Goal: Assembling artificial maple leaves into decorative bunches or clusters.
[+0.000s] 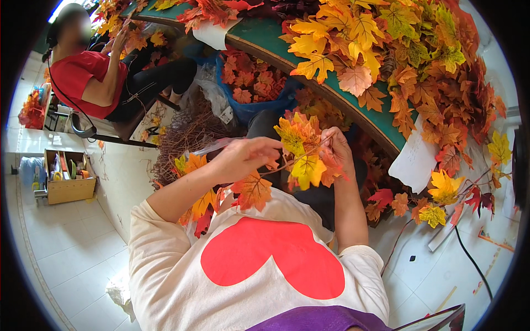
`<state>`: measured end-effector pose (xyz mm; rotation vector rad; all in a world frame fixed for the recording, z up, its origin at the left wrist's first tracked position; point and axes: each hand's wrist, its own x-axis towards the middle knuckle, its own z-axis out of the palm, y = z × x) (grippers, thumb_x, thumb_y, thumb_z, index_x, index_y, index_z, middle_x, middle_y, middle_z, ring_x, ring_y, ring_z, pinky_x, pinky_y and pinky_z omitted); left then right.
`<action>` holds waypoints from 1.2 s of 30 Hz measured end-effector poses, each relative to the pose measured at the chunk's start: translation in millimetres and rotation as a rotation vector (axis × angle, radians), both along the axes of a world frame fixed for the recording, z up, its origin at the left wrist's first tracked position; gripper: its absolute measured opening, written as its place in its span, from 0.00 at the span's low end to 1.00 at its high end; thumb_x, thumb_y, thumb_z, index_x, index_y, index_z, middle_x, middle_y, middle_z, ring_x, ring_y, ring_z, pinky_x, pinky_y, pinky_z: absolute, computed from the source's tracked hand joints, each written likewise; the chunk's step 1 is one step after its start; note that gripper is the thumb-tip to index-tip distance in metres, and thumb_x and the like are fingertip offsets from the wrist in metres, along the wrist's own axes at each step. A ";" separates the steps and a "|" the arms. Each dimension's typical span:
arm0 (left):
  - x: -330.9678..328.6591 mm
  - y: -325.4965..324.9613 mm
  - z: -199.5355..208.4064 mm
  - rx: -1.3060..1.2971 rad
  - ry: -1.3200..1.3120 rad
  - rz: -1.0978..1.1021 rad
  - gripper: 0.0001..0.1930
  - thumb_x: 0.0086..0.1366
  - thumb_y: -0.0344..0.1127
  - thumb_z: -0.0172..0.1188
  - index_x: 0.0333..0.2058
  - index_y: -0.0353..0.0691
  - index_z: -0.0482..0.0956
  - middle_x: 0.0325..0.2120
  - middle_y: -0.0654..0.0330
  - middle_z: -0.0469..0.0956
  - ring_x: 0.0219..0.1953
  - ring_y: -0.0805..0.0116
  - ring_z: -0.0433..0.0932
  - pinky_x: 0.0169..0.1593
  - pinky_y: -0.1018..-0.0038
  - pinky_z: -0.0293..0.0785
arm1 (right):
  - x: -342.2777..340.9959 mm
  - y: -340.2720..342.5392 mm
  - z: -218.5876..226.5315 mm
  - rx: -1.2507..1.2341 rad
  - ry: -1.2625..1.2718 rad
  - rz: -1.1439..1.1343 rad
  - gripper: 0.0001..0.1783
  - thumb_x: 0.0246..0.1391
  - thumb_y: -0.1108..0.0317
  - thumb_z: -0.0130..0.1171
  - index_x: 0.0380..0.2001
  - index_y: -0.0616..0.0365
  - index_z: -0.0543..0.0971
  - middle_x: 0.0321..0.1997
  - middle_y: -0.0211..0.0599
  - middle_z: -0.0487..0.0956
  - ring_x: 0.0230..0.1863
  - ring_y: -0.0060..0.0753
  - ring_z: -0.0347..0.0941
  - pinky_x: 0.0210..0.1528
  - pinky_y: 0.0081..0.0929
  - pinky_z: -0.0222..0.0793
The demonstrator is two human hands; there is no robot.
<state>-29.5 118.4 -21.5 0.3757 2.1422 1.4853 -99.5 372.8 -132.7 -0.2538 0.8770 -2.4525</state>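
Observation:
An artificial maple-leaf garland [309, 168] in yellow, orange and red stretches between my hands above my lap. My right hand [338, 149] pinches its thin brown stem beside a cluster of leaves. On the other side of that cluster, my left hand [248, 157] curls loosely at the stem, its fingertips partly hidden. More of the strand, with an orange leaf [254, 190], passes below my left hand and runs under my left forearm.
Heaped artificial leaves [359, 33] cover much of the green table [265, 44]. A blue bag-lined bin [243, 107] holds red leaves. Beside it lies a pile of brown stems [190, 132]. A person in red [88, 77] sits far left, near a cardboard box [69, 176]. White paper [414, 157] overhangs the table edge.

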 end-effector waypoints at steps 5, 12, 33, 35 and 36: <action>13.0 -40.2 -35.2 0.124 0.067 0.628 0.13 0.61 0.27 0.50 0.46 0.36 0.70 0.37 0.63 0.75 0.39 0.74 0.73 0.45 0.78 0.68 | -2.4 13.0 -6.0 0.087 0.154 -0.041 0.10 0.60 0.63 0.46 0.32 0.56 0.72 0.28 0.27 0.68 0.25 0.13 0.60 0.25 0.09 0.55; 51.0 -57.4 -67.7 0.169 -0.463 0.386 0.09 0.62 0.31 0.52 0.42 0.37 0.71 0.34 0.66 0.73 0.38 0.78 0.71 0.45 0.81 0.66 | -2.3 11.3 -8.8 0.197 0.261 -0.115 0.09 0.60 0.65 0.46 0.33 0.56 0.73 0.29 0.28 0.70 0.25 0.15 0.61 0.26 0.12 0.57; 51.3 -64.0 -3.8 -0.200 0.027 0.200 0.08 0.56 0.32 0.60 0.36 0.41 0.81 0.24 0.63 0.76 0.30 0.73 0.72 0.35 0.76 0.67 | -4.7 23.3 12.7 0.776 0.618 -0.116 0.05 0.51 0.76 0.53 0.30 0.61 0.79 0.28 0.30 0.75 0.30 0.20 0.70 0.34 0.16 0.65; 51.0 -61.4 5.7 -0.215 0.046 0.215 0.08 0.55 0.32 0.60 0.35 0.42 0.81 0.23 0.63 0.75 0.29 0.72 0.72 0.35 0.75 0.67 | -4.7 23.0 13.1 0.797 0.658 -0.121 0.05 0.51 0.76 0.54 0.30 0.61 0.79 0.28 0.30 0.75 0.31 0.21 0.70 0.35 0.17 0.65; 51.1 -59.7 10.2 -0.230 0.065 0.231 0.07 0.54 0.33 0.60 0.34 0.43 0.82 0.22 0.62 0.74 0.29 0.70 0.72 0.34 0.74 0.67 | -4.7 23.2 12.3 0.791 0.688 -0.136 0.05 0.50 0.75 0.55 0.30 0.61 0.79 0.28 0.30 0.75 0.31 0.22 0.70 0.35 0.17 0.65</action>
